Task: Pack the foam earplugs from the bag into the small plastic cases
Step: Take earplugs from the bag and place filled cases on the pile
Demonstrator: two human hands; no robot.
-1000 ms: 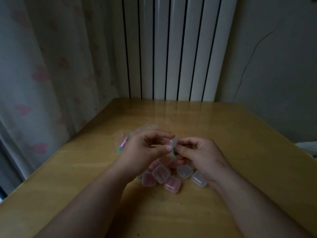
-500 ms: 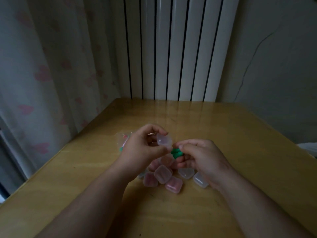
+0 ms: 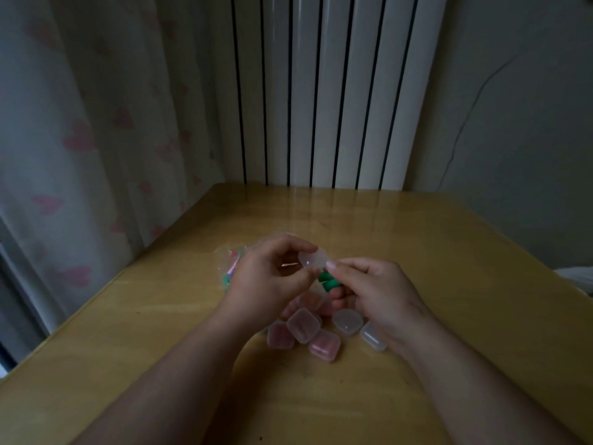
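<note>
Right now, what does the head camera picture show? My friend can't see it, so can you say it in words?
Two bare hands meet above a wooden table: the left hand pinches a small clear case, and the right hand holds green earplugs beside it. More small cases, pink and clear, lie below the hands, with the earplug bag behind the left hand.

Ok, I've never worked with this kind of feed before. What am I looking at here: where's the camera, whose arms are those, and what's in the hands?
There is no machine here. The single picture comes from a camera worn on a person's head, looking forward and down at their two bare arms over a wooden table. The left hand pinches a small clear plastic case in its grip. The right hand holds green foam earplugs right beside that case. Below the hands lie more small cases, some pinkish, some clear. Behind the left hand, a clear bag of earplugs rests on the table. A white radiator and a curtain stand behind.
</note>
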